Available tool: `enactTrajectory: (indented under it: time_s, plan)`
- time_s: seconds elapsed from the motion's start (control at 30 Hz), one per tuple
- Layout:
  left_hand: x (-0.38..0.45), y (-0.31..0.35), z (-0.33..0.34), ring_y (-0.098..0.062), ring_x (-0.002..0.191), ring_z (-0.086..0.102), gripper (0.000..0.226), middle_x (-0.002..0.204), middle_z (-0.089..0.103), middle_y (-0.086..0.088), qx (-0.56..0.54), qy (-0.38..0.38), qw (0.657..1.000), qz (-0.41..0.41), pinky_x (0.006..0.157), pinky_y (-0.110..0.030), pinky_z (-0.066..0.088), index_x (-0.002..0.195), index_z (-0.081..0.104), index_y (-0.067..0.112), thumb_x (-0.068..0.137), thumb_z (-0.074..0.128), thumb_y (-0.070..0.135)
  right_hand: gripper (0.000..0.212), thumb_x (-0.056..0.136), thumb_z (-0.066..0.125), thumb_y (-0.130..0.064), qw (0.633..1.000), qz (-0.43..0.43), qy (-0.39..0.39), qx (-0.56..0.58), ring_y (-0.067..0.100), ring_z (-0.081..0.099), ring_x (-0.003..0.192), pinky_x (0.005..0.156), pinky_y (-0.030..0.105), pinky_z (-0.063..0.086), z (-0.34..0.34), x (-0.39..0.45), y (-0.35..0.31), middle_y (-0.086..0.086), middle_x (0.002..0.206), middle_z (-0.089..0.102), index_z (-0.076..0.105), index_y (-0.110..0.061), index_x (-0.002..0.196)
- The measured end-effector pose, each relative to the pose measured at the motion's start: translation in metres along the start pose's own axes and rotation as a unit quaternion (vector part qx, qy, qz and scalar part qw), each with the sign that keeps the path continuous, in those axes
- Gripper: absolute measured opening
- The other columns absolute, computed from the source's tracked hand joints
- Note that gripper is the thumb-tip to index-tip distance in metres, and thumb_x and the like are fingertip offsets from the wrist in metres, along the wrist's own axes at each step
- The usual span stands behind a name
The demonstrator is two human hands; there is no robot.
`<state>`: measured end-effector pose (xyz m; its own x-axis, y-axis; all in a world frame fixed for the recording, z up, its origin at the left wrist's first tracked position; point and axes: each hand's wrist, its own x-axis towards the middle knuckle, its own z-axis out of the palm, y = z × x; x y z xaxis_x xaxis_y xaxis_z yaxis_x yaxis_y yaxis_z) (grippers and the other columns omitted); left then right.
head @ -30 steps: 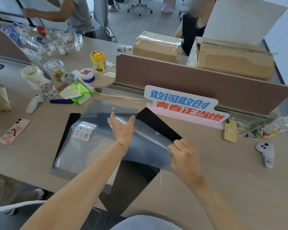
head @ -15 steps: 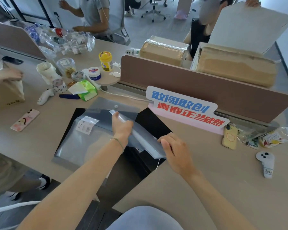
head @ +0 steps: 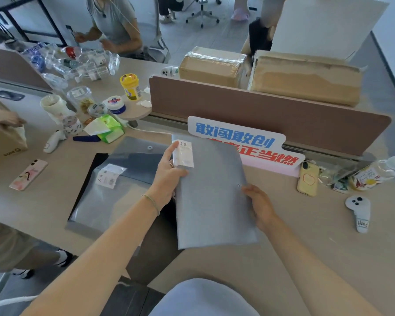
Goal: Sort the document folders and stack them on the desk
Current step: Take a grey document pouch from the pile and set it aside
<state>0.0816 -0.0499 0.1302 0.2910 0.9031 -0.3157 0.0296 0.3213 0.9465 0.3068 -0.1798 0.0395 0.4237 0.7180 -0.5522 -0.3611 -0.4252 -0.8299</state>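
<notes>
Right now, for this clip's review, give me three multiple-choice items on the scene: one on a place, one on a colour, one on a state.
1. Where does the clear A4 folder lie?
A. To the left of the lifted grey folder, flat on the desk
B. On the cardboard boxes behind the divider
C. Under the water bottle at the right

2. What colour is the lid of the jar on the small round shelf?
A. Red
B. Yellow
C. Black

3. How is the grey folder held?
A. Lying flat, untouched
B. By one hand only
C. Raised off the desk, with the left hand on its left edge and the right hand on its right edge

Answers: 1 A, it rests flat on the desk beside the left forearm; 2 B, the lid is plainly yellow; 3 C, a hand has a grip on each side edge.
</notes>
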Motion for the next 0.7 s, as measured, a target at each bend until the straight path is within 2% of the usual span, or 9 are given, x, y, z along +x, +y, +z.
enactTrajectory:
  time_s: [0.1, 0.2, 0.3, 0.33, 0.43, 0.53, 0.6, 0.7]
  plan:
    - [0.005, -0.02, 0.018, -0.018, 0.131, 0.05, 0.086, 0.147, 0.045, 0.006, 0.094, -0.04, 0.995, 0.019, 0.096, -0.03, 0.054, 0.158, 0.032, 0.036, 0.092, 0.061, -0.011, 0.053, 0.072, 0.075, -0.011, 0.998, -0.02, 0.049, -0.025, 0.036, 0.071, 0.098, 0.088, 0.049, 0.058, -0.022, 0.001, 0.003, 0.014, 0.11, 0.074, 0.063, -0.015, 0.124]
    - [0.008, -0.047, 0.041, -0.009, 0.126, 0.046, 0.093, 0.141, 0.044, 0.011, 0.198, -0.07, 0.977, 0.033, 0.089, -0.017, 0.05, 0.162, 0.017, 0.034, 0.092, 0.062, -0.008, 0.051, 0.083, 0.07, -0.001, 0.992, -0.05, 0.094, -0.062, 0.022, 0.071, 0.083, 0.071, 0.032, 0.057, -0.045, -0.004, 0.007, 0.012, 0.102, 0.071, 0.058, -0.018, 0.129]
    - [0.009, -0.078, 0.063, -0.011, 0.116, 0.054, 0.098, 0.139, 0.044, 0.005, 0.278, -0.106, 0.955, 0.019, 0.099, -0.036, 0.054, 0.159, 0.014, 0.042, 0.086, 0.067, 0.001, 0.048, 0.087, 0.067, 0.001, 0.983, -0.074, 0.149, -0.076, 0.014, 0.065, 0.073, 0.058, 0.017, 0.049, -0.07, -0.008, 0.015, 0.006, 0.089, 0.067, 0.056, -0.016, 0.131]
    - [0.007, -0.087, 0.073, -0.01, 0.108, 0.054, 0.098, 0.137, 0.042, 0.003, 0.306, -0.119, 0.944, 0.006, 0.098, -0.037, 0.052, 0.159, 0.014, 0.041, 0.086, 0.067, 0.004, 0.051, 0.087, 0.067, 0.0, 0.978, -0.076, 0.172, -0.085, 0.012, 0.062, 0.071, 0.058, 0.016, 0.048, -0.079, -0.008, 0.019, 0.004, 0.086, 0.065, 0.053, -0.014, 0.134]
    - [0.002, -0.117, 0.102, -0.013, 0.104, 0.053, 0.091, 0.147, 0.032, -0.002, 0.357, -0.15, 0.922, -0.015, 0.086, -0.021, 0.05, 0.161, 0.019, 0.033, 0.088, 0.067, 0.006, 0.07, 0.085, 0.066, 0.002, 0.967, -0.071, 0.206, -0.135, 0.012, 0.058, 0.073, 0.063, 0.022, 0.047, -0.106, -0.013, 0.03, 0.001, 0.087, 0.057, 0.04, -0.015, 0.148]
    - [0.001, -0.144, 0.128, -0.016, 0.104, 0.053, 0.088, 0.153, 0.027, -0.003, 0.407, -0.191, 0.893, -0.014, 0.07, -0.01, 0.043, 0.16, 0.023, 0.03, 0.088, 0.067, 0.007, 0.093, 0.076, 0.064, 0.009, 0.957, -0.068, 0.211, -0.187, 0.017, 0.064, 0.079, 0.067, 0.036, 0.057, -0.132, -0.021, 0.043, -0.001, 0.091, 0.059, 0.027, -0.024, 0.155]
    - [0.002, -0.16, 0.142, -0.016, 0.103, 0.054, 0.088, 0.155, 0.025, -0.002, 0.422, -0.209, 0.882, -0.03, 0.074, -0.013, 0.048, 0.16, 0.023, 0.031, 0.088, 0.066, 0.008, 0.1, 0.073, 0.063, 0.008, 0.941, -0.069, 0.222, -0.246, 0.021, 0.064, 0.084, 0.076, 0.044, 0.058, -0.149, -0.021, 0.056, 0.002, 0.098, 0.06, 0.021, -0.029, 0.157]
    - [0.0, -0.172, 0.161, -0.015, 0.107, 0.058, 0.084, 0.156, 0.025, 0.004, 0.432, -0.223, 0.873, -0.043, 0.088, -0.03, 0.057, 0.16, 0.024, 0.033, 0.088, 0.062, 0.01, 0.096, 0.076, 0.062, 0.009, 0.917, -0.063, 0.232, -0.318, 0.026, 0.061, 0.098, 0.088, 0.042, 0.053, -0.166, -0.02, 0.073, 0.005, 0.117, 0.053, 0.026, -0.028, 0.156]
